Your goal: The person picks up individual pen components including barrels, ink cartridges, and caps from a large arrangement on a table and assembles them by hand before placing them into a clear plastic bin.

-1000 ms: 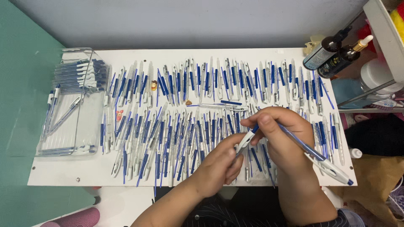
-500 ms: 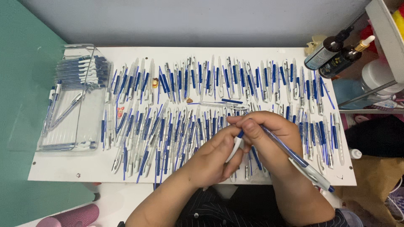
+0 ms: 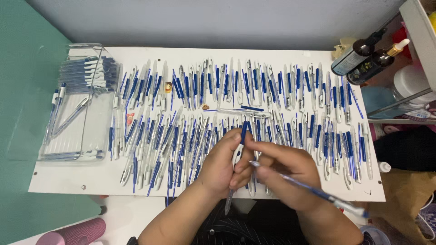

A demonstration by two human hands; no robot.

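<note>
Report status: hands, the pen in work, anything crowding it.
Left hand gripping upright pen barrel. Right hand holding blue refill, tip at the barrel. Loose pen parts in rows directly beneath on white board.

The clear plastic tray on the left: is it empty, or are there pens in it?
Not empty. The clear tray holds a stack of blue pens at its far end and a few loose ones lying along its floor.

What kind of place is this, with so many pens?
Probably a small home workbench for putting pens together. A white board is covered in rows of blue and white pen parts, a clear tray holds finished pens, and dropper bottles stand on a crowded shelf beside it.
</note>
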